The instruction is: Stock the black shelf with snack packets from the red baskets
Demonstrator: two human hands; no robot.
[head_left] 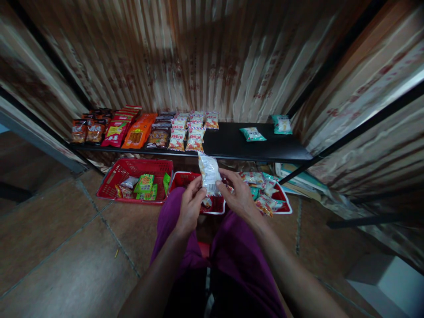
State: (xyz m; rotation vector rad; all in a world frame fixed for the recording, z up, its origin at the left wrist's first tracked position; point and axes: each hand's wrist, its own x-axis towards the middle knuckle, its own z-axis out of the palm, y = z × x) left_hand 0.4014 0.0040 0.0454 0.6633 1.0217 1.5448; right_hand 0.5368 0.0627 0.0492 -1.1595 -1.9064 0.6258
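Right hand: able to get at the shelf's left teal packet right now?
Probably yes: nothing visible blocks the front of the teal packet. But the right hand holds the white packet with the left hand, so it would likely need to let go first.

shelf [220, 139]: open stretch, striped-top packets [195, 139] to nearer green-and-white packet [252, 134], front approach free | left: packet rows block | rear: corrugated backing [198, 53] | right: black post [331, 64] | below: red baskets [139, 165] crowd edge; under-shelf clearance dim, probably tight

I see a box [395, 285] at lower right, a yellow scrap [116, 253] at lower left, and striped sheeting [212, 57] at the top.
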